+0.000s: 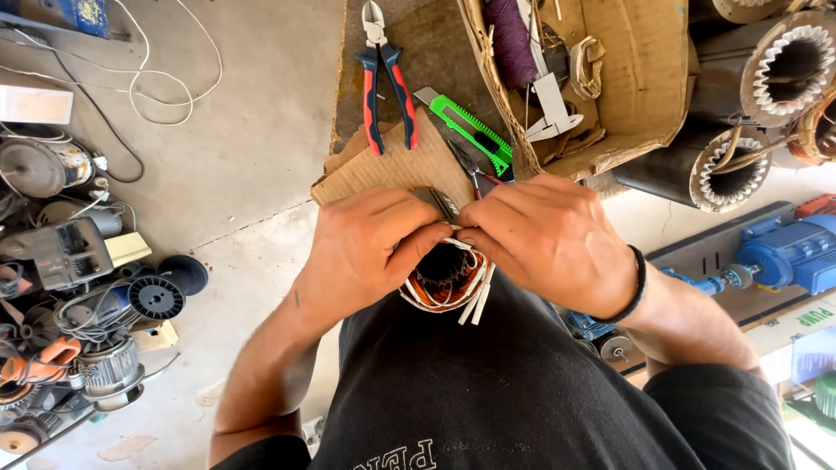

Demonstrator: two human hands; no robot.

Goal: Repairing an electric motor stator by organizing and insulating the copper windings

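**Both hands pinched over the stator's open end**

Black shirt fills the bottom of my view; just above it, held against my torso, is the small wound stator point(446, 280), its bore facing up at the camera. My left hand point(366, 248) closes on its left rim, my right hand point(550, 239) on the right, fingertips meeting over white insulation strips point(478, 300). Beyond lie cardboard sheet point(392, 165), red pliers point(387, 83), green utility knife point(475, 130). Open floor lies left.
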